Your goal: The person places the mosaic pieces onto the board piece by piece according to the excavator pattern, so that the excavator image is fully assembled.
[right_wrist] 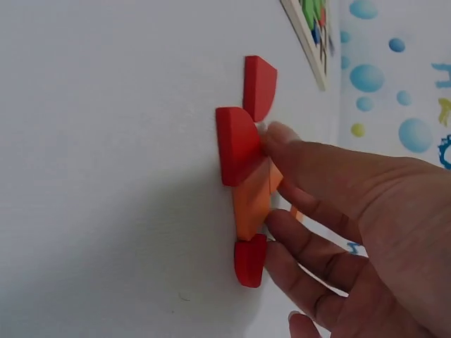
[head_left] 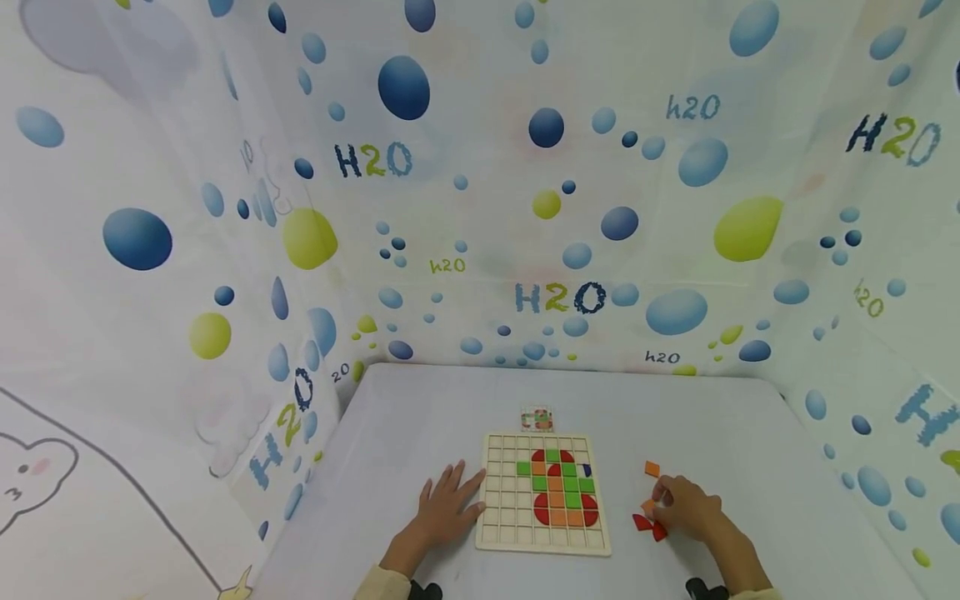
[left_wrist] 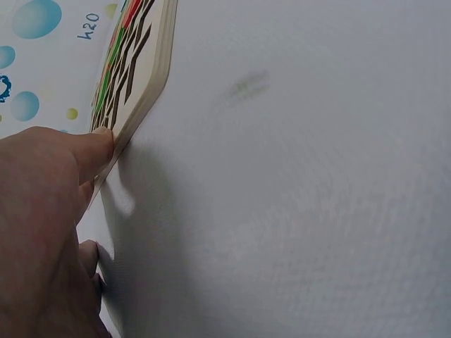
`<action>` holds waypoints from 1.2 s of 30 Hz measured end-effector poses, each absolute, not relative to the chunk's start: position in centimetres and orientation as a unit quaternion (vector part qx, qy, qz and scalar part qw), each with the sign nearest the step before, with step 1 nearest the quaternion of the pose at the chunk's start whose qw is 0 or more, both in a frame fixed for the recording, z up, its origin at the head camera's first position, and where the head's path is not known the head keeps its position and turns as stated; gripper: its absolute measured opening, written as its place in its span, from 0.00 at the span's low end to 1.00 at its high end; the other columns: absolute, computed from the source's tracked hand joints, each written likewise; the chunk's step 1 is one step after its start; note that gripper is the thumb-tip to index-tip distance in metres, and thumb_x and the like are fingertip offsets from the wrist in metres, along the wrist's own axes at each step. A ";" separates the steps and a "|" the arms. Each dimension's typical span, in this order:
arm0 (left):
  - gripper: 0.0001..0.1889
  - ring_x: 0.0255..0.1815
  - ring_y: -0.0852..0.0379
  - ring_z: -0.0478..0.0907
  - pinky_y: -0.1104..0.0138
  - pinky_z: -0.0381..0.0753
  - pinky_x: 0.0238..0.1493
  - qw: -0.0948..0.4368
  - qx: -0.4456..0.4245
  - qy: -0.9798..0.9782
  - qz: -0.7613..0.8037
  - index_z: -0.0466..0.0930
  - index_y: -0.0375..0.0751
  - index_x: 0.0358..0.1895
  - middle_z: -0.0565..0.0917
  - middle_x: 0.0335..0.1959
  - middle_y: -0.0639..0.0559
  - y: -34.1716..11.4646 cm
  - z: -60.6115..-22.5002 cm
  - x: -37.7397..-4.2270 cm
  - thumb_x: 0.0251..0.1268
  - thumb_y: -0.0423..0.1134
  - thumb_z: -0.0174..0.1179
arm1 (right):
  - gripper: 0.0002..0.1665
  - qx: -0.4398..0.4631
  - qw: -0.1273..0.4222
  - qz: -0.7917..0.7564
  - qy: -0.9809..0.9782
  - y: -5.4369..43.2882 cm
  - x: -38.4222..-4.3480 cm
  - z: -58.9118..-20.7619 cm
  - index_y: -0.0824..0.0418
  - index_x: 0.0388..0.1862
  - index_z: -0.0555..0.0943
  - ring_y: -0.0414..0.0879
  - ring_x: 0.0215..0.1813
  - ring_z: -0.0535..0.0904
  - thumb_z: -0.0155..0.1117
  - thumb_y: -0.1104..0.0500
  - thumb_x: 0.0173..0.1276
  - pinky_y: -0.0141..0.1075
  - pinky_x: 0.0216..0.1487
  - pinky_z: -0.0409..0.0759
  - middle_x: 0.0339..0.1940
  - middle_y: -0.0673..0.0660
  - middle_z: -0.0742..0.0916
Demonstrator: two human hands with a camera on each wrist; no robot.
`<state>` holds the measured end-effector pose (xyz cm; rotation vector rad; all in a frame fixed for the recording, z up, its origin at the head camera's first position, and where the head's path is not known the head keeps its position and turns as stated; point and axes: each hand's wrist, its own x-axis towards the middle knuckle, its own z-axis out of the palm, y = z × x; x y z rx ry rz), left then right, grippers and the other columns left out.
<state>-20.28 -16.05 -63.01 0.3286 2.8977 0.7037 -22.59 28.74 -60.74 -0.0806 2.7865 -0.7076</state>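
Observation:
A pale gridded board (head_left: pixel 504 533) lies on the table, with red, green, orange and dark blue pieces set into its grid. My left hand (head_left: pixel 448 504) rests beside its left edge with fingers spread. In the left wrist view the thumb (left_wrist: pixel 95 149) touches the board's rim (left_wrist: pixel 151 105). To the board's right, my right hand (head_left: pixel 688 505) is over a small group of loose pieces. Its curled fingers and thumb (right_wrist: pixel 282 134) are at a red quarter-round piece (right_wrist: pixel 238 144) and an orange piece (right_wrist: pixel 251 204). Whether they pinch one is hard to see.
A small patterned card (head_left: pixel 537 418) lies behind the board. Another orange square (head_left: pixel 652 469) sits beyond the right hand, and a red piece (right_wrist: pixel 250 260) lies under its fingers. A printed curtain (head_left: pixel 480 208) stands behind the white table (head_left: pixel 420 408).

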 end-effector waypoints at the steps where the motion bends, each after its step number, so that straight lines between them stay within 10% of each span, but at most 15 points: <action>1: 0.33 0.85 0.31 0.51 0.27 0.43 0.78 0.068 0.110 0.963 0.236 0.67 0.55 0.81 0.57 0.85 0.36 -16.0 -63.0 -20.3 0.79 0.60 0.54 | 0.15 -0.030 0.126 -0.243 0.961 28.7 -22.5 -60.8 0.56 0.41 0.80 0.47 0.38 0.75 0.77 0.53 0.66 0.54 0.43 0.68 0.34 0.52 0.80; 17: 0.33 0.86 0.33 0.51 0.28 0.46 0.78 0.067 0.112 0.965 0.226 0.66 0.56 0.81 0.57 0.86 0.38 -16.2 -63.6 -20.5 0.79 0.61 0.54 | 0.10 -0.056 -0.029 -0.262 0.963 26.3 -23.4 -63.5 0.63 0.49 0.83 0.52 0.43 0.79 0.70 0.64 0.71 0.52 0.43 0.84 0.42 0.60 0.83; 36: 0.32 0.86 0.32 0.51 0.28 0.44 0.78 0.048 0.117 0.965 0.230 0.66 0.55 0.81 0.58 0.85 0.37 -16.3 -64.2 -20.4 0.80 0.58 0.54 | 0.12 -0.019 -0.045 -0.268 0.962 20.2 -28.8 -61.6 0.71 0.48 0.82 0.62 0.49 0.79 0.68 0.62 0.74 0.63 0.52 0.80 0.45 0.68 0.82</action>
